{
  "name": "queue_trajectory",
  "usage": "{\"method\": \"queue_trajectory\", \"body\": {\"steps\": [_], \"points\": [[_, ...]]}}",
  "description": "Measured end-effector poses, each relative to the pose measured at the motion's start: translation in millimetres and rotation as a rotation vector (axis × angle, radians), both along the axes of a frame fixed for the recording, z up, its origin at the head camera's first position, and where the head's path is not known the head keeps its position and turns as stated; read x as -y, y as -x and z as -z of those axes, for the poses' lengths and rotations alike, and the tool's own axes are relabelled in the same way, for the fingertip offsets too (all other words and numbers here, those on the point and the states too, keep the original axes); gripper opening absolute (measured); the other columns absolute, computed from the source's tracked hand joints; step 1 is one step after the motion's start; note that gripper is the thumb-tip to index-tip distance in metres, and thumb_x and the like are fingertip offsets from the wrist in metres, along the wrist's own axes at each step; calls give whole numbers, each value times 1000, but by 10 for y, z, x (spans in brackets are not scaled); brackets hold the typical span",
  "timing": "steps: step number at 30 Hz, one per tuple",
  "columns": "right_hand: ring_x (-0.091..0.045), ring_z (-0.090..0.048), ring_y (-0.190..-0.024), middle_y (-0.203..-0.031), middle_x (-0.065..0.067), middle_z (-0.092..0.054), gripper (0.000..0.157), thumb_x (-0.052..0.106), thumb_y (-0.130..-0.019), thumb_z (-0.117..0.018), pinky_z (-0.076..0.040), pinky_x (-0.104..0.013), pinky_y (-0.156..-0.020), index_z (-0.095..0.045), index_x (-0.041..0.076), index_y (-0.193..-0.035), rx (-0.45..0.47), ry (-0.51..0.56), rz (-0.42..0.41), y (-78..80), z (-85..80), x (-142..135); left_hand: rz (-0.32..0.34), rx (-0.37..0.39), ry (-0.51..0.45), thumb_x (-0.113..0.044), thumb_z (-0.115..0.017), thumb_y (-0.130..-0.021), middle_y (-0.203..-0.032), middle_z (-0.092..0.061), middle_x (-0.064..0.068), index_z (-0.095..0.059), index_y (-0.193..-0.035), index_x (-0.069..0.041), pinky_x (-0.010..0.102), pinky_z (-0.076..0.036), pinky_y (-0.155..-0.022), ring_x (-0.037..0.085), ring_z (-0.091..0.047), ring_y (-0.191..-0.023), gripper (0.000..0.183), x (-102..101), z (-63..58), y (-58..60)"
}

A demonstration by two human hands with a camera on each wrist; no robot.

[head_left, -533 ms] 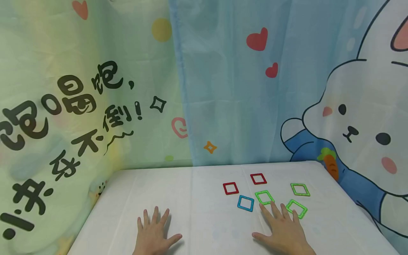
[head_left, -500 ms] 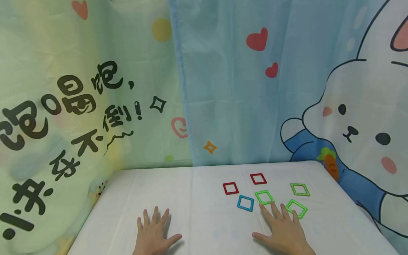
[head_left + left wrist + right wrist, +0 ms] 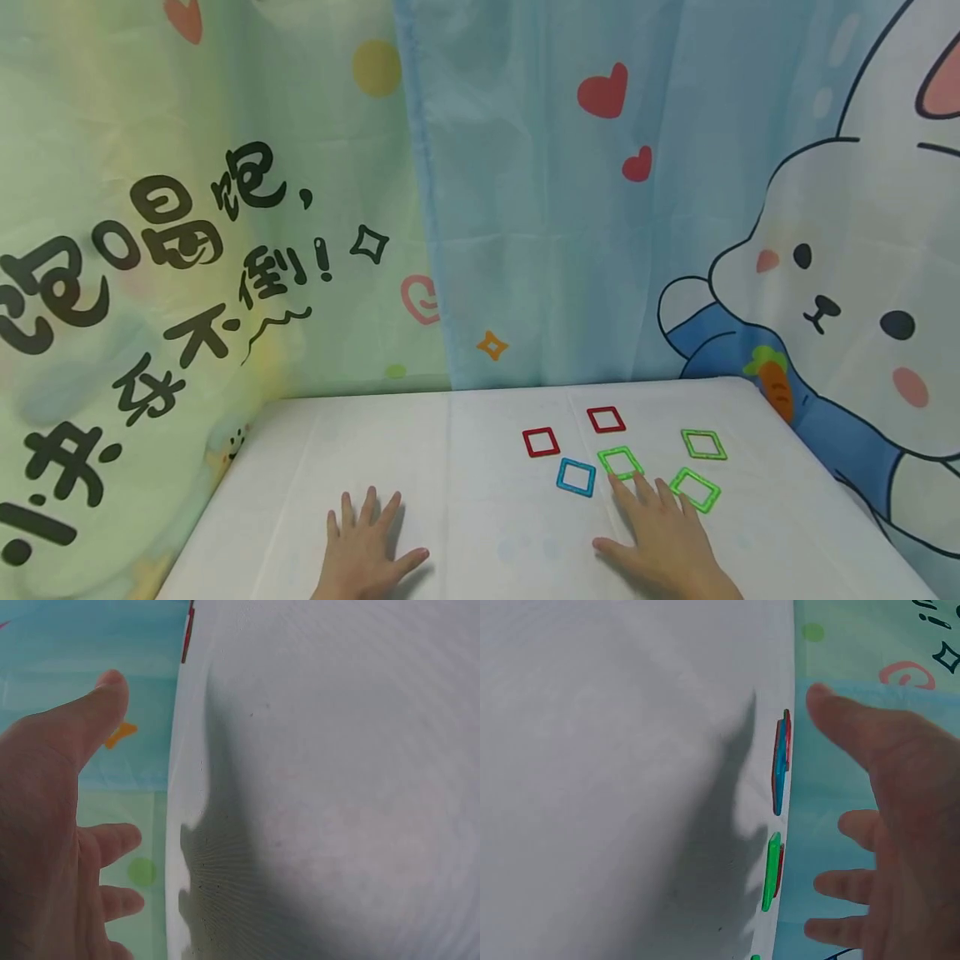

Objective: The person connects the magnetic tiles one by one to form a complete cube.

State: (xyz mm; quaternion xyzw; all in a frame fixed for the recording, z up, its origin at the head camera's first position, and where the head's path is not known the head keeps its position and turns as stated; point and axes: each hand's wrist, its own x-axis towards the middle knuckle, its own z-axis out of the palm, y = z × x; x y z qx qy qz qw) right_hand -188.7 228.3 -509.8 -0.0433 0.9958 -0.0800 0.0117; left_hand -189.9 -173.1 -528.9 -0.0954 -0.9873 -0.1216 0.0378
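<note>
My left hand (image 3: 365,546) is held over the left part of the white table, fingers spread and holding nothing. To the right, my right hand (image 3: 663,533) is also spread and holds nothing. Its fingertips overlap the near edges of a green square frame (image 3: 613,450) and a second green frame (image 3: 701,478) in the head view. Just left of these lies a blue square frame (image 3: 574,492). Farther back are a red frame (image 3: 545,454), another red frame (image 3: 611,431) and a third green frame (image 3: 709,457). Both wrist views show the palms raised above the cloth, with shadows beneath.
A white cloth (image 3: 480,500) covers the table. Behind it hangs a blue and green curtain (image 3: 525,250) printed with hearts, dark lettering and a large white rabbit (image 3: 847,250). The curtain also runs along the left side.
The head view has shifted very slightly. My right hand's outer fingers have drawn a little closer together. The square frames lie where they were, and my left hand is almost still.
</note>
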Motion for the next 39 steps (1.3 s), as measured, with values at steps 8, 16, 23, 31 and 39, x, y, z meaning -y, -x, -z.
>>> {"method": "queue_trajectory", "body": {"steps": [8,16,23,31,39], "points": [[-41,-55,-105,-118,-21,-59,77,52,-73,-80,-41,-61,-87,-59,5,-130,-71,89,-3,126,-156,30,33,36,-53,-75,-55,-79,-143,-42,27,-53,-138,-10,72,-21,-98,61,-25,-130,88,-45,-9,18],[-24,-59,-88,-97,-6,-64,62,40,-74,-83,-50,-50,-77,-63,6,-123,11,224,53,340,-200,84,98,91,-88,-71,-56,-82,-139,-45,29,-54,-136,-6,69,-30,-95,60,-32,-127,84,-97,-31,133],[-18,-53,-76,-87,-1,-61,59,34,-73,-84,-49,-45,-69,-64,6,-120,80,284,87,427,-127,131,217,141,-81,-65,-59,-86,-134,-50,28,-56,-131,-3,66,-43,-82,56,-44,-120,77,-188,58,216],[-18,-49,-73,-80,0,-53,65,33,-71,-86,-44,-39,-65,-62,3,-123,123,286,112,494,-86,160,232,217,-105,-58,-67,-83,-127,-57,16,-60,-128,-12,52,-49,-83,37,-57,-111,65,-396,17,277],[-18,-50,-74,-81,-2,-56,69,33,-70,-87,-47,-39,-66,-60,2,-125,140,298,128,592,-85,206,297,184,-203,-48,-70,-85,-120,-61,4,-64,-123,-15,42,-49,-85,25,-59,-108,51,-464,1,339]]}}
